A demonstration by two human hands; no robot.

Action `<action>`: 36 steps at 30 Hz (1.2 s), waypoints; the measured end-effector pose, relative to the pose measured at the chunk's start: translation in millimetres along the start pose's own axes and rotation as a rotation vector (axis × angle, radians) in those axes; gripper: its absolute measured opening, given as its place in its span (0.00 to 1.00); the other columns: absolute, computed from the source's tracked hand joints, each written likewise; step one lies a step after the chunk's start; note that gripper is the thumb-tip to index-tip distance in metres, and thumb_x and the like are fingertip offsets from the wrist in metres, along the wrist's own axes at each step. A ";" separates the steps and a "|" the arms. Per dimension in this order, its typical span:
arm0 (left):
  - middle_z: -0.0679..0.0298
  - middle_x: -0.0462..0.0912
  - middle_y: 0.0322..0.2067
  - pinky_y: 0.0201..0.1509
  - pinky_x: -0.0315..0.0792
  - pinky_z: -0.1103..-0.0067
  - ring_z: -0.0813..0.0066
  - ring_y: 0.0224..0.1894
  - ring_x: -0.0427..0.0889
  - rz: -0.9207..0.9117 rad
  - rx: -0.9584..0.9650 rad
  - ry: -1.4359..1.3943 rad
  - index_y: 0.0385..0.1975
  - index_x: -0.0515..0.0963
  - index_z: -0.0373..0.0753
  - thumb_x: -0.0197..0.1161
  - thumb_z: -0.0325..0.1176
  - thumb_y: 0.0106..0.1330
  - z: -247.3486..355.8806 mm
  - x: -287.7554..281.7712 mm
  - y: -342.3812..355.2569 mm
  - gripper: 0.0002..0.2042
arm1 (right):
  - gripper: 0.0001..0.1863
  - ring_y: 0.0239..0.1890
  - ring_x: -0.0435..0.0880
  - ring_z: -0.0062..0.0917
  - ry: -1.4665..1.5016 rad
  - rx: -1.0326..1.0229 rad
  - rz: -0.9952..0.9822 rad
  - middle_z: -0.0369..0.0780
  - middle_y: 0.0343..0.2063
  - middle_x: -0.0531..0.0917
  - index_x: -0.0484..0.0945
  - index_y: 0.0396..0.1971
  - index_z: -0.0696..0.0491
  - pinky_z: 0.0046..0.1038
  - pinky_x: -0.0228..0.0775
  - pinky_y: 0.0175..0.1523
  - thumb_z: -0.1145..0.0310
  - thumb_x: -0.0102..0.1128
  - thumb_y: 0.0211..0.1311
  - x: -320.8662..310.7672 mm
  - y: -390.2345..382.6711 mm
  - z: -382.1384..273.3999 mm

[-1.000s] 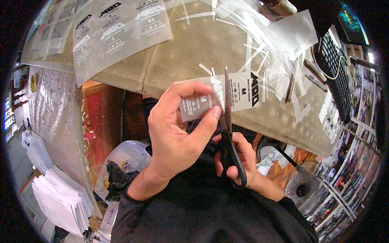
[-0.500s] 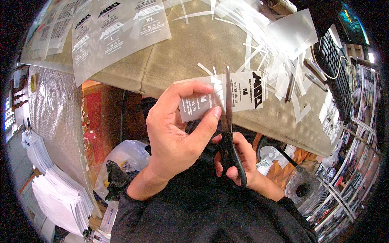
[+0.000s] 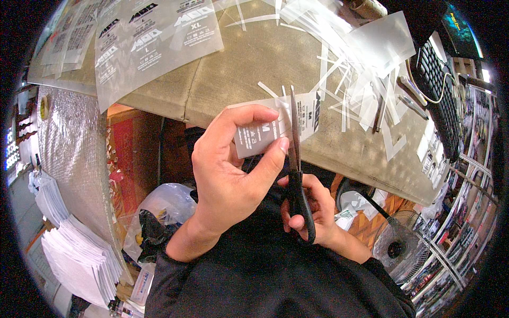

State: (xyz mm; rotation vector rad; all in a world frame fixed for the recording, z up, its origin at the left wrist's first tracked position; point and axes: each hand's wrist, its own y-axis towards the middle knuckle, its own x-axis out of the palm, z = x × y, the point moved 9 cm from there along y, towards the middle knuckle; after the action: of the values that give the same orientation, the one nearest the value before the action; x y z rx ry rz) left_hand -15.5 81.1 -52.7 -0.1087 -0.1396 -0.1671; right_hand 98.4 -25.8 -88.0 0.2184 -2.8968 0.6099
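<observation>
Best to hold the small rectangular piece of translucent printed film (image 3: 253,137) taut (easily folded between blades if slack): gripped between left hand (image 3: 227,165) thumb and forefinger, above the near edge of the tan desk (image 3: 233,69). Wise to steer the black-handled steel scissors (image 3: 296,177) straight, with right hand (image 3: 324,216) fingers curled around the handles. Thin, smooth, see-through, like the narrow pale plastic strips (image 3: 255,20) scattered beyond.

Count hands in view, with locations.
2. The left hand, near center, holds a printed translucent piece; the right hand, lower and to its right, holds black-handled scissors. Some fingers are partly hidden; no other hand shows.
</observation>
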 end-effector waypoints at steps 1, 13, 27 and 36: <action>0.61 0.75 0.37 0.41 0.72 0.85 0.80 0.38 0.76 0.001 0.008 -0.003 0.41 0.69 0.32 0.59 0.17 0.54 0.5 -0.1 0.4 0.14 | 0.33 0.20 0.73 0.13 -0.004 -0.017 0.007 0.34 0.19 0.75 0.65 0.49 0.58 0.16 0.62 0.24 0.55 0.68 0.48 -0.3 0.1 -0.8; 0.62 0.75 0.36 0.40 0.71 0.86 0.81 0.38 0.76 -0.006 0.034 -0.011 0.41 0.69 0.31 0.58 0.16 0.54 -1.9 3.6 0.9 0.14 | 0.28 0.14 0.71 0.12 -0.012 -0.013 0.009 0.33 0.14 0.73 0.64 0.49 0.59 0.15 0.60 0.18 0.64 0.66 0.51 1.0 -0.6 -2.6; 0.63 0.73 0.34 0.36 0.69 0.86 0.82 0.36 0.74 -0.009 0.060 -0.075 0.41 0.68 0.32 0.53 0.16 0.58 6.9 14.3 -4.9 0.11 | 0.33 0.15 0.73 0.16 0.194 0.041 0.156 0.35 0.17 0.73 0.63 0.49 0.59 0.18 0.68 0.18 0.55 0.66 0.49 -40.6 -16.3 -7.3; 0.65 0.70 0.35 0.36 0.67 0.87 0.83 0.31 0.71 -0.021 0.172 -0.081 0.37 0.67 0.33 0.54 0.17 0.57 17.5 30.3 -4.0 0.09 | 0.33 0.15 0.73 0.15 0.139 0.033 0.169 0.35 0.17 0.75 0.65 0.48 0.58 0.17 0.65 0.18 0.54 0.66 0.48 -59.4 -29.4 -3.7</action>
State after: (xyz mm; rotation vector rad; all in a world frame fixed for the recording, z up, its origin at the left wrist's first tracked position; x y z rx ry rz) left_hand 11.2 74.5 -30.6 0.0570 -0.2351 -0.1713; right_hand 162.0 -44.5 -85.1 -0.0639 -2.7909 0.6722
